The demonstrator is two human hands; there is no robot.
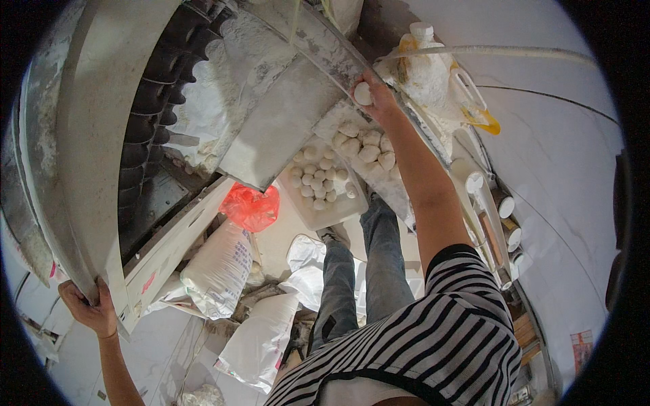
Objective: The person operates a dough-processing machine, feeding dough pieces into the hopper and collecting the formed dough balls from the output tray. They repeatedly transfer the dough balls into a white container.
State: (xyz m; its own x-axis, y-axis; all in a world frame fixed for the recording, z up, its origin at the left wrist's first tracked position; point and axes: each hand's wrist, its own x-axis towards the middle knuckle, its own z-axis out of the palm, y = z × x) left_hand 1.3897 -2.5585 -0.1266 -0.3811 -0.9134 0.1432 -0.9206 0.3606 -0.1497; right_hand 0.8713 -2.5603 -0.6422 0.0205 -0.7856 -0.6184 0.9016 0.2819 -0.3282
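Observation:
My left hand (90, 308) is at the far left, its fingers wrapped round the lower end of a machine's large off-white panel (112, 135). At the upper middle, my right hand (380, 101) is closed on a round white dough ball (363, 93), beside a flour-dusted rail. Below my right forearm, several larger dough lumps (369, 145) lie on a floury surface. A white plastic bin (335, 218) at my feet contains many small dough balls (317, 174). Between the hands is a flour-covered metal plate (271, 122) that slopes down toward the bin.
Dark ribbed rollers (152, 101) sit behind the panel. A red plastic bag (252, 205) hangs by the plate's lower corner. Stuffed white sacks (220, 271) lie on the floor left of my legs. On the right stand a flour-dusted jug (426, 74) and several rolling-pin-like cylinders (504, 206).

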